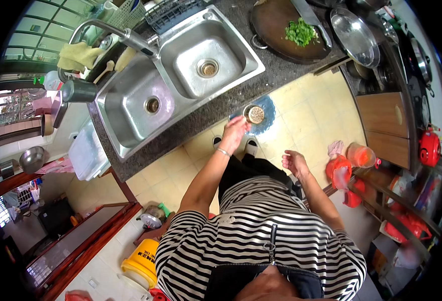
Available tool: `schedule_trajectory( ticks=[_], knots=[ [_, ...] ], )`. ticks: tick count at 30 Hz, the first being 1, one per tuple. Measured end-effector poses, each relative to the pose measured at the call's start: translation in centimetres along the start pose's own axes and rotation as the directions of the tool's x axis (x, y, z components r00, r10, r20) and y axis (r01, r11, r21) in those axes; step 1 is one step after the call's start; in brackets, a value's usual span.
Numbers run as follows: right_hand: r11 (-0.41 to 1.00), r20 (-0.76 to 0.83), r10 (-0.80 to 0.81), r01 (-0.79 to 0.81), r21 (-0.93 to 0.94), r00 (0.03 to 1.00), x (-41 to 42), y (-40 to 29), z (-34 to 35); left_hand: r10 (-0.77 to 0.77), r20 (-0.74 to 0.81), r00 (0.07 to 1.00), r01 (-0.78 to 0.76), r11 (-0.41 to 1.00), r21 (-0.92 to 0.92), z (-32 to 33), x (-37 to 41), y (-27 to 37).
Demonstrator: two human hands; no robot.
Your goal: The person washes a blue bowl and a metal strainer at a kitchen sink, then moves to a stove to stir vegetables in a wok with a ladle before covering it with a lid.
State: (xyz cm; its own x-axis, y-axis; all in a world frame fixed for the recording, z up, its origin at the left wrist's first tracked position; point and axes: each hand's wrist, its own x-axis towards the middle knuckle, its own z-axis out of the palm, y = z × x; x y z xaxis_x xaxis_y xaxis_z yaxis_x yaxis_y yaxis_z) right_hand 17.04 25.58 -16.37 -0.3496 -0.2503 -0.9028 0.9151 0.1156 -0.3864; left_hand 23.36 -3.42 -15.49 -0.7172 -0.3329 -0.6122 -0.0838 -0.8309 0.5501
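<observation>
My left hand (pixel 235 131) grips the edge of a round metal sink strainer (pixel 254 114), holding it in front of the counter edge. Below the strainer a shiny, round bluish thing (pixel 268 113) shows against the floor; what it is I cannot tell. My right hand (pixel 294 163) hangs to the right of my body with its fingers loosely curled; nothing shows in it. Ahead is a stainless steel double-bowl sink (pixel 179 88). Both its bowls have drains, the right drain (pixel 208 68) and the left drain (pixel 153 105).
A round chopping board (pixel 270 26) with chopped greens (pixel 300 32) and a cleaver (pixel 306 15) lies right of the sink. A metal basin (pixel 355 35) stands beyond it. The faucet (pixel 138 43) reaches over the sink. Red bags (pixel 338 172) and a wooden cabinet (pixel 382 113) are at the right.
</observation>
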Motion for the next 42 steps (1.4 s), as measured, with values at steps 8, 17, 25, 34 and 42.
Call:
schedule_trajectory(
  ticks=[8, 17, 25, 34, 42],
  knots=[
    [0.999, -0.081, -0.033, 0.032, -0.017, 0.996, 1.4, -0.5, 0.6, 0.389, 0.166, 0.906, -0.421, 0.863, 0.279, 1.6, -4.0, 6.4],
    [0.993, -0.195, 0.061, -0.078, -0.085, 0.979, 4.3, 1.5, 2.2, 0.756, 0.447, 0.478, -0.381, -0.28, 0.881, -13.2, -4.3, 23.2],
    [0.999, -0.31, 0.044, -0.049, -0.007, 0.95, 5.8, 2.8, 6.6, 0.588, 0.18, 0.789, -0.028, -0.259, 0.965, -32.1, 6.8, 27.4],
    [0.989, -0.246, -0.038, 0.002, -0.145, 0.969, 4.1, 3.0, 16.7, 0.531, 0.239, 0.813, -0.051, -0.343, 0.938, -37.4, 11.5, 28.0],
    [0.89, -0.268, -0.2, 0.289, 0.352, 0.942, 7.5, -9.3, 8.0, 0.407, -0.033, 0.913, -0.03, 0.147, 0.989, -36.5, 8.7, 29.3]
  ],
)
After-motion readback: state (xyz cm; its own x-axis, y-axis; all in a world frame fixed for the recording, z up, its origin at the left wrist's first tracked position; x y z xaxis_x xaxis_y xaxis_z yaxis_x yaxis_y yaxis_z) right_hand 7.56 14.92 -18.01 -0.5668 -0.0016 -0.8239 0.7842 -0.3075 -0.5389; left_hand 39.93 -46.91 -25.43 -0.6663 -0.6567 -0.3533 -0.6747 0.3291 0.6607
